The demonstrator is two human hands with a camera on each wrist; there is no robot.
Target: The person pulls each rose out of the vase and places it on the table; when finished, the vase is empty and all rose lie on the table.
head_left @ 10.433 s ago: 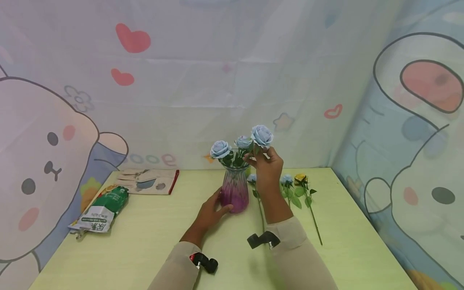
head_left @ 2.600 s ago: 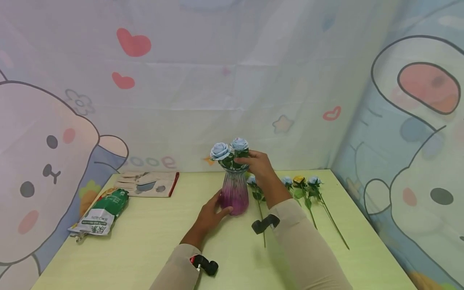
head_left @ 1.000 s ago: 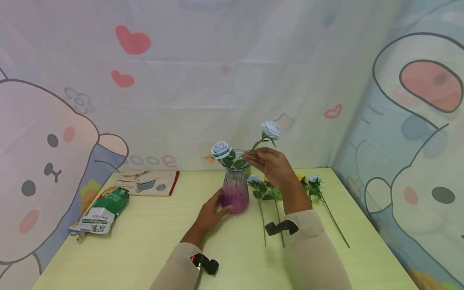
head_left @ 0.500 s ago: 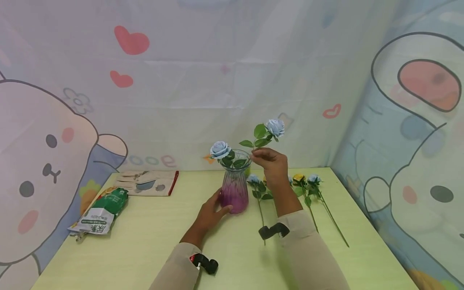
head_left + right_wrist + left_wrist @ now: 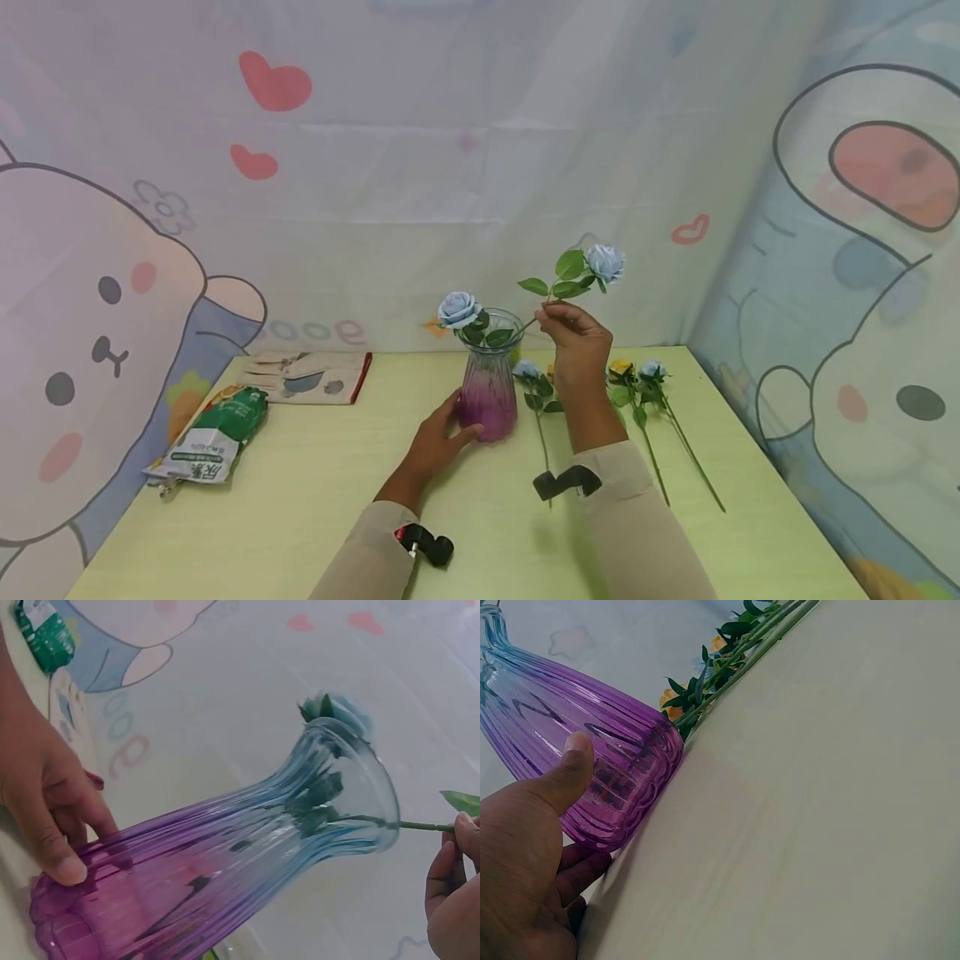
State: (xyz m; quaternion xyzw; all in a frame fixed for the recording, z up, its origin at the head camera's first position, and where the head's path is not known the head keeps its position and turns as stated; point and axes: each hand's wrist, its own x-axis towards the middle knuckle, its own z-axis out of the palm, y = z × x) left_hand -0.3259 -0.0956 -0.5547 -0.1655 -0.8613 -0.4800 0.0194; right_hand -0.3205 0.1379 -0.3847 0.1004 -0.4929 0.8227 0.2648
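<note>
A ribbed glass vase (image 5: 489, 392), purple below and clear bluish above, stands on the table. My left hand (image 5: 435, 446) holds it low down, thumb on the near side; the left wrist view shows the thumb across the purple glass (image 5: 622, 761). One blue rose (image 5: 459, 310) leans out of the mouth to the left. With finger and thumb my right hand (image 5: 577, 350) pinches the stem of another blue rose (image 5: 604, 263), its bloom tilted right above the hand. In the right wrist view that stem (image 5: 424, 826) crosses the rim and its lower part is inside the vase.
Right of the vase lie a blue rose (image 5: 527, 370), a yellow rose (image 5: 621, 367) and another blue rose (image 5: 654, 371); my right arm hides more flowers. Gloves (image 5: 303, 379) and a green-white bag (image 5: 213, 437) lie at the left. A printed cloth wall (image 5: 480, 183) stands behind.
The vase held three blue roses earlier; one now lies at the right. Lately the right hand has drawn the second rose up and to the right. The left hand stays on the vase.
</note>
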